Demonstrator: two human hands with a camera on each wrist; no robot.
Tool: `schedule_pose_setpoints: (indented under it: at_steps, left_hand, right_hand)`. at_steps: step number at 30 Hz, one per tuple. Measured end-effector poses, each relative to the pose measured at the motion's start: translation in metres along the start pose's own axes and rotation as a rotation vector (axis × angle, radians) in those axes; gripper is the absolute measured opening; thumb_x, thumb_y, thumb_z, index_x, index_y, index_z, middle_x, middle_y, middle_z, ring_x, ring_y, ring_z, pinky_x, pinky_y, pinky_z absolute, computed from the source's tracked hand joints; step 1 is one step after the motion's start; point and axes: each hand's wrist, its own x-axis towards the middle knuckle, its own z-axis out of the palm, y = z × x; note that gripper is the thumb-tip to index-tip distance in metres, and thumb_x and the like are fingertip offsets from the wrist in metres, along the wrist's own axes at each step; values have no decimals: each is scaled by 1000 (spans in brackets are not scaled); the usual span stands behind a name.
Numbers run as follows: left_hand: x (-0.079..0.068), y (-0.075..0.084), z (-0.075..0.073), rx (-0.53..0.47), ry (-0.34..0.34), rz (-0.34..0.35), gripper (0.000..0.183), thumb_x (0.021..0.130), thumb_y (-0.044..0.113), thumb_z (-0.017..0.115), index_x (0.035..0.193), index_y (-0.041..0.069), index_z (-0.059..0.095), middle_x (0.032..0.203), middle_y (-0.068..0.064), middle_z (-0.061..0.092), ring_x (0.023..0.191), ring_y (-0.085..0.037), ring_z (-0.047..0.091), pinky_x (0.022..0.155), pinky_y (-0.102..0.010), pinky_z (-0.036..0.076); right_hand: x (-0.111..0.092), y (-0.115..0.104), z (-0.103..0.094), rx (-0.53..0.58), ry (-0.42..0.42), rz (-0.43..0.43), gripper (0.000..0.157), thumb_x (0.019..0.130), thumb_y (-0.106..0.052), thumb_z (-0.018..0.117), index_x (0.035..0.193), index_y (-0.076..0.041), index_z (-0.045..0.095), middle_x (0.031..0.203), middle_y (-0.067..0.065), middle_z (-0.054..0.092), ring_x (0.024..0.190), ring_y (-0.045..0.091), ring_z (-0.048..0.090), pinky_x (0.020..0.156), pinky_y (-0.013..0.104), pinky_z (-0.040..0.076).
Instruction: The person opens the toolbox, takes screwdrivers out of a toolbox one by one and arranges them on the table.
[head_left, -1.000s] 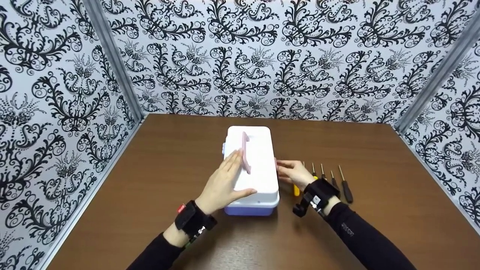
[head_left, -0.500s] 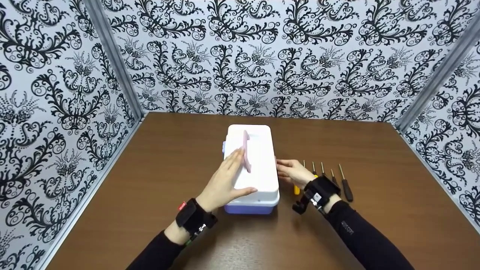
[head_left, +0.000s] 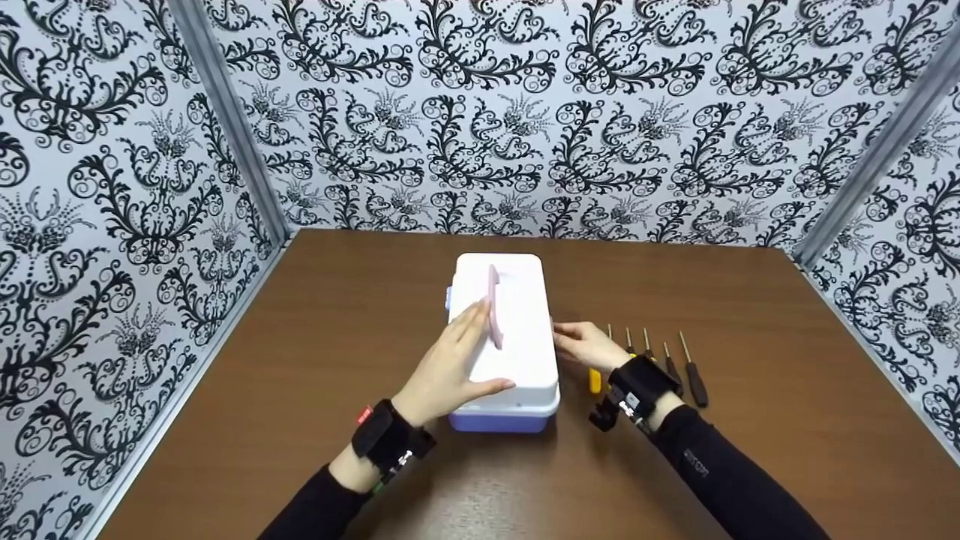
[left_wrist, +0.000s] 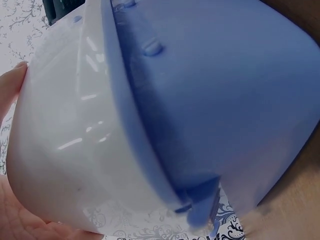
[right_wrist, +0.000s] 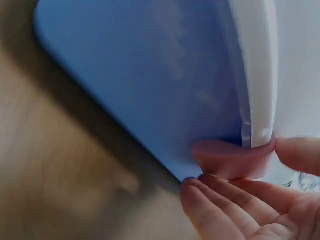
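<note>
A closed toolbox with a white lid [head_left: 525, 315] and a blue-violet base [head_left: 499, 421] stands on the table. My left hand [head_left: 442, 367] rests on the lid with straight fingers, fingertips right at the pink carrying handle [head_left: 495, 319] and thumb spread toward the near end. At the box's right side, my right hand [head_left: 591, 349] pinches a pink latch [right_wrist: 232, 159]. In the right wrist view its thumb is at the latch's upper edge, over the lid's rim, and the other fingers sit under its lower edge. The left wrist view shows the near end of the base [left_wrist: 235, 90].
Right of the box, several screwdrivers lie side by side on the brown table [head_left: 360, 300], among them a black-handled screwdriver [head_left: 697, 384] and a yellow handle [head_left: 595, 380] partly behind the right hand. A blue latch [head_left: 448, 298] sticks out on the left side. Patterned walls surround the table.
My right hand's fingers have drawn in a little at the latch. The left hand, the box and the screwdrivers have stayed in place.
</note>
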Motion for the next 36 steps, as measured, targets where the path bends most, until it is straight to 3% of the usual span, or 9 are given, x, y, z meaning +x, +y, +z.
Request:
schedule_pose_setpoints:
  at_steps: [4, 8, 11, 17, 22, 25, 30, 36]
  left_hand:
    - [1, 1, -2, 16, -15, 7, 109, 79, 55, 76, 156, 3, 20, 161, -17, 30, 149, -30, 29, 122, -45, 28]
    - [4, 5, -8, 52, -43, 39, 107, 81, 54, 75, 155, -1, 21, 160, -21, 30, 149, -33, 30, 122, -45, 28]
    - [6, 10, -11, 84, -76, 61, 104, 84, 51, 73, 154, -4, 21, 161, -21, 27, 149, -34, 29, 122, -47, 29]
    - [10, 21, -6, 221, -151, 26, 100, 87, 58, 65, 155, -1, 22, 163, -16, 25, 150, -30, 29, 115, -64, 32]
    - [13, 31, 7, 351, -225, 0, 103, 84, 76, 53, 158, 12, 21, 164, -6, 25, 152, -27, 25, 112, -74, 24]
    - [13, 35, 14, 424, -224, 15, 97, 83, 78, 50, 157, 18, 28, 161, 1, 33, 150, -26, 29, 109, -78, 24]
    - [12, 35, 19, 495, -169, 36, 86, 87, 76, 48, 152, 21, 40, 156, 3, 44, 147, -24, 36, 112, -69, 31]
    - [12, 32, 21, 505, -157, 54, 81, 89, 74, 46, 149, 20, 44, 153, 2, 47, 146, -25, 37, 117, -56, 34]
  right_hand:
    - [-6, -6, -2, -404, 96, -66, 46, 103, -22, 49, 138, 7, 51, 137, 28, 56, 127, 42, 54, 107, 55, 45]
    - [-16, -11, -3, -507, 123, -118, 47, 102, -22, 49, 138, 8, 50, 137, 28, 55, 125, 42, 56, 105, 56, 46]
    - [-24, -13, -4, -577, 169, -150, 48, 101, -20, 52, 139, 9, 48, 140, 31, 52, 129, 47, 51, 109, 61, 40]
    - [-35, -12, -5, -782, 318, -140, 57, 97, -22, 59, 144, 6, 43, 148, 31, 42, 141, 49, 34, 112, 66, 33]
    - [-41, -9, -5, -848, 363, -136, 61, 96, -26, 61, 147, 2, 42, 151, 28, 40, 144, 47, 32, 112, 67, 32]
    - [-43, -6, -6, -861, 363, -139, 62, 95, -26, 62, 147, 2, 41, 151, 29, 40, 143, 47, 32, 113, 67, 31]
    - [-47, -2, -7, -852, 350, -125, 63, 97, -28, 62, 148, 1, 39, 153, 29, 38, 145, 46, 29, 115, 66, 29]
    - [-49, 1, -5, -831, 369, -133, 63, 97, -27, 62, 149, 1, 39, 153, 28, 37, 146, 45, 28, 116, 66, 28]
